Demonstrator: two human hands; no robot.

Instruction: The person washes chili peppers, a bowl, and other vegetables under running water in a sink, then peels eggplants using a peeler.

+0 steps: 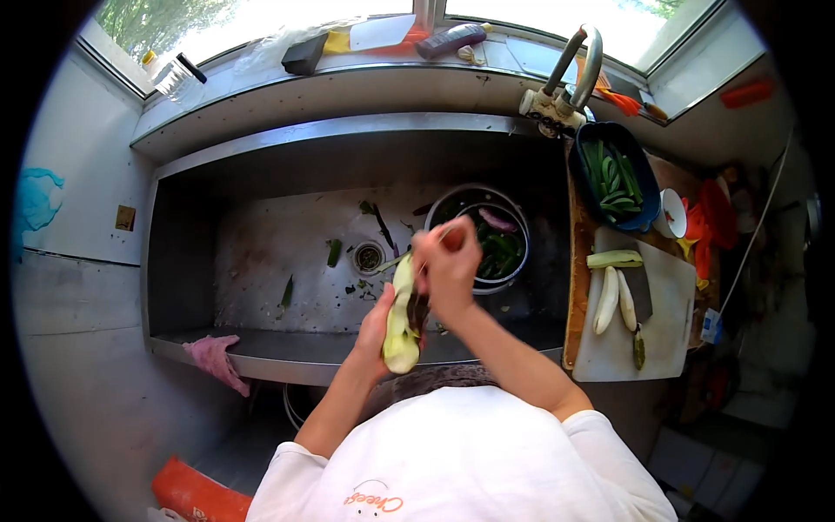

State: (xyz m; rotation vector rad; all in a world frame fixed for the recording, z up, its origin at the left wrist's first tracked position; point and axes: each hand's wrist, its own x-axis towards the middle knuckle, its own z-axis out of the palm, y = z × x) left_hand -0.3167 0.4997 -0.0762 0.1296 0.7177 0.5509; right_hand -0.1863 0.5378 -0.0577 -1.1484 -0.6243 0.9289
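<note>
A pale, partly peeled eggplant is held at a tilt over the front of the sink. Along its right side runs a strip of dark skin. My left hand is wrapped round it from the left. Above its upper right side, my right hand is closed with the fingers curled; whatever they hold is hidden. Just beyond my right hand, a pot in the sink holds green vegetables and a purple piece. Green scraps and a dark strip lie round the drain.
Right of the sink, a cutting board bears peeled pale vegetables and a knife. Behind it stand a blue basin of cut green vegetables and a white bowl. The faucet rises at the back. A pink cloth hangs over the front edge.
</note>
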